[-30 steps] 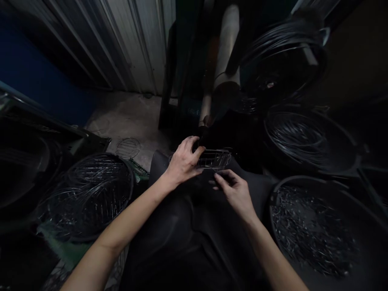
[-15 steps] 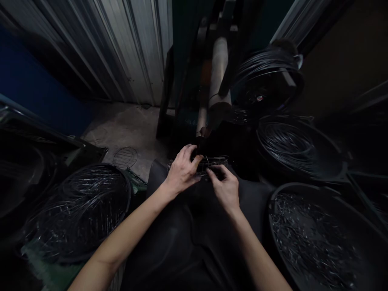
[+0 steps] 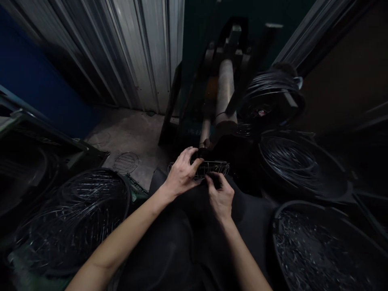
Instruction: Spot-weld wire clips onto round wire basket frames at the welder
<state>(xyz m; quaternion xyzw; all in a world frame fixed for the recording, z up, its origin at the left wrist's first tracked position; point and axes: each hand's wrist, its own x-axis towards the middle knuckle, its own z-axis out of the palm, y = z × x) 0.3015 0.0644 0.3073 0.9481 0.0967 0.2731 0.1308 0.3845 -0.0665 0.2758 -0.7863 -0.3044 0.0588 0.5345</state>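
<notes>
A small wire grill rack (image 3: 214,167) lies on edge across my dark-clothed knees, just below a machine's roller (image 3: 226,91). My left hand (image 3: 182,173) is closed over the rack's left part, fingers curled on top. My right hand (image 3: 220,194) pinches the rack's near rim at the middle, fingertips pressed together; whether a loose wire piece is between them is too dark to tell.
A black tub of round wire racks (image 3: 72,218) stands at left. At right a tub of small wire pieces (image 3: 321,250), a basin of wire rings (image 3: 297,161) and a wire spool (image 3: 273,99). One round rack (image 3: 125,161) lies on the concrete floor.
My right hand has moved left and up from beside the rack onto its near rim. The left hand stays gripping the rack. The view has tilted slightly.
</notes>
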